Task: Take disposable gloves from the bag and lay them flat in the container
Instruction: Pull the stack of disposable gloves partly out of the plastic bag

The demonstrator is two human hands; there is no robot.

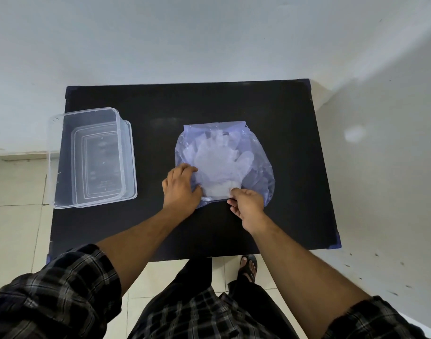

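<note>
On the black bench (283, 192), seen from your head camera, the bag (256, 172) is the landmark: a pale violet see-through plastic bag lying flat near the middle, its sealed edge towards the wall and its mouth towards you. Inside it you can see the disposable gloves (216, 162), a whitish translucent stack with the fingers fanned towards the far edge of the bag.

Your left hand (182, 189) rests on the near left corner of the bag, fingers curled over the plastic and pressing it down against the bench. Your right hand (248, 206) is at the near edge of the bag, just right of the left hand, with thumb and fingertips pinched on the plastic at the mouth; whether it grips the bag film alone or a glove cuff as well, you cannot tell.

Well to the left of the bag stands the container (60, 167), a clear rectangular tub at the bench's left edge, with nothing but its own moulded base showing through.

Nearer you than the bag, both forearms are bare below rolled checked sleeves (70, 297).
</note>
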